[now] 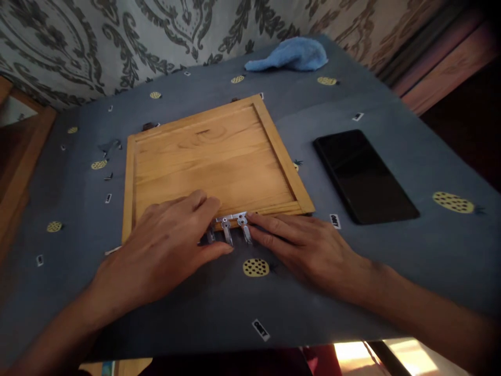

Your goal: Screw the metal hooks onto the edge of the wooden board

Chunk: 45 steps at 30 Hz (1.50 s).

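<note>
A framed wooden panel (211,156) lies on the cloth-covered table, its near edge towards me. Along that edge sits a silvery metal hook rack (231,221), with a few hooks pointing down and towards me and screw heads visible on its plate. My left hand (168,240) is closed around the rack's left part, fingers over the panel edge and thumb below by the hooks; it hides that end. My right hand (309,250) grips the rack's right end with its fingertips, index finger along the panel edge; its thumb is hidden.
To the right lies a black smartphone (366,175). A crumpled blue cloth (291,54) rests near the patterned curtain (164,36) at the back. Small dark hardware (148,126) shows at the panel's far edge. A wooden frame (27,177) stands at the left.
</note>
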### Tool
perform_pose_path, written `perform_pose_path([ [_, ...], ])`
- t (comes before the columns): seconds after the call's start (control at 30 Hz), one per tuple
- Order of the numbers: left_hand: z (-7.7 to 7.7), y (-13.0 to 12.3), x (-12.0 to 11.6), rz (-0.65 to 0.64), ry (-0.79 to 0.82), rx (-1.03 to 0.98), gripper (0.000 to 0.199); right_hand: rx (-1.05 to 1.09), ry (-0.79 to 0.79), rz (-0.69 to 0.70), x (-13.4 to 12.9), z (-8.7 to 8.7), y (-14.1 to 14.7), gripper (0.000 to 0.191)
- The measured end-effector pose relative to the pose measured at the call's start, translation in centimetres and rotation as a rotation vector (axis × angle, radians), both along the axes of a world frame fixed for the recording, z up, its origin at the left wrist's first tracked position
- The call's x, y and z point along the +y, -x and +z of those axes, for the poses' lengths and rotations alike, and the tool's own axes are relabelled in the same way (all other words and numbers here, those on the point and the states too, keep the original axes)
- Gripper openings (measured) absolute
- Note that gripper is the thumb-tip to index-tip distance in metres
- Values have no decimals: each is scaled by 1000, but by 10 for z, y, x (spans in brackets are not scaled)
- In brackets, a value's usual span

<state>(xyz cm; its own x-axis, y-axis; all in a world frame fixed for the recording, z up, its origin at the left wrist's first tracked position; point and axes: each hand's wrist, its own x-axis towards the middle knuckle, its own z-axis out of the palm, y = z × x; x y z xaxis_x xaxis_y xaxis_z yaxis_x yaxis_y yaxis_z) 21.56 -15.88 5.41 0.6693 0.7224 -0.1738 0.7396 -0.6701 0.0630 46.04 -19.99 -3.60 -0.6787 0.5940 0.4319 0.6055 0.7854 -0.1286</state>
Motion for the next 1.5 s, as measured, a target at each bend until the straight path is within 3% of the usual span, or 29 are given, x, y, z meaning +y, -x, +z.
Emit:
perform_pose_path([
  [0.23, -10, -12, -3, 30, 108, -11, 38, -3, 8, 3, 0, 0, 0, 36],
  [0.6, -14, -20, -1, 27, 151, 17, 41, 13, 16, 8, 0, 0, 2, 35],
  [1.13, -14, -23, -2, 48, 151, -27, 45, 6, 15, 14, -1, 2, 0, 34],
  [1.5, -20, -29, -5, 46, 103, -59, 34, 40, 13, 32, 2, 1, 1, 33],
])
